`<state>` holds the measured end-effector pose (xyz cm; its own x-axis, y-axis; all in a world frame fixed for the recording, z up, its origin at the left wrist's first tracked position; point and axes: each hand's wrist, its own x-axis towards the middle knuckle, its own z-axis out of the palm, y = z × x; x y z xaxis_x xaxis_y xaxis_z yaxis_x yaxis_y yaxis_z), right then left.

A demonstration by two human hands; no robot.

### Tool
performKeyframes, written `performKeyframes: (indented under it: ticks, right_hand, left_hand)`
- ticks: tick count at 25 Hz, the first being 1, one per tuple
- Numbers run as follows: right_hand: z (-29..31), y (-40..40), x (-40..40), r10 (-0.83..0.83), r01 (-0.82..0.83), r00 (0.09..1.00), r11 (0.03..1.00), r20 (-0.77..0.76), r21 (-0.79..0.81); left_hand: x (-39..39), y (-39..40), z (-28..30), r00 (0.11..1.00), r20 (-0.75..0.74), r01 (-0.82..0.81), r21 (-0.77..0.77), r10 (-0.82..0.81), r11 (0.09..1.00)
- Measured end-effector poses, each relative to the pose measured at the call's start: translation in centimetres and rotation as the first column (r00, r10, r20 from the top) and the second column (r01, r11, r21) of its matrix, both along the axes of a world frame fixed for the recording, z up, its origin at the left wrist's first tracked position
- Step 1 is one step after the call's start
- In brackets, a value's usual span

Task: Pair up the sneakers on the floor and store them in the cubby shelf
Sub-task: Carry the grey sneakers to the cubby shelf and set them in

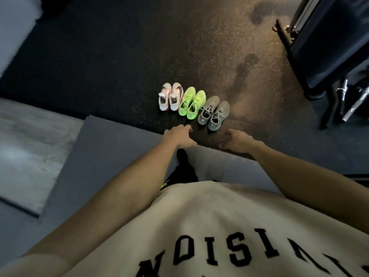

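Observation:
Three pairs of sneakers stand side by side in a row on the dark speckled floor. The white and pink pair is on the left, the neon green pair in the middle, the grey pair on the right. My left hand hovers just short of the green pair, fingers relaxed and empty. My right hand hangs near the grey pair, fingers loosely curled, holding nothing. No cubby shelf shows clearly in this view.
A grey mat lies under my feet, with a lighter grey block to the left. A dark upholstered bench on a black metal frame stands at the upper right, with chrome bars below it.

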<state>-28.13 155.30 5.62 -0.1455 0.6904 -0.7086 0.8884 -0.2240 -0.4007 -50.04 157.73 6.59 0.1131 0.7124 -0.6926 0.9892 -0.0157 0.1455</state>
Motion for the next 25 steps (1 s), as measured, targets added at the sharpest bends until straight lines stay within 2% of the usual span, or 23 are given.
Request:
performKeyframes:
  ticks: [4, 9, 14, 19, 25]
  right_hand:
    - [-1.5, 6.5, 0.1, -0.154, 0.154, 0.988, 0.986, 0.008, -0.071]
    - [-3.6, 14.6, -0.5, -0.309, 0.312, 0.950, 0.941, 0.043, -0.133]
    - [-9.6, 22.6, -0.6, -0.409, 0.414, 0.910, 0.886, 0.070, -0.210]
    - [-22.2, 27.8, 0.9, -0.395, 0.404, 0.915, 0.888, 0.085, -0.221]
    - [-43.7, 31.2, 0.7, -0.336, 0.352, 0.935, 0.919, 0.116, -0.176]
  left_hand:
    - [0.2, 9.1, -1.5, 0.996, -0.040, 0.085, 0.012, -0.085, 0.996]
    - [1.0, 20.2, -3.8, 0.972, -0.001, 0.236, -0.021, -0.236, 0.972]
    - [3.3, 29.5, -10.5, 0.924, -0.008, 0.379, -0.114, -0.382, 0.918]
    - [5.2, 34.5, -22.6, 0.922, -0.013, 0.378, -0.193, -0.388, 0.905]
    - [6.6, 37.0, -44.1, 0.888, -0.059, 0.438, -0.189, -0.456, 0.879]
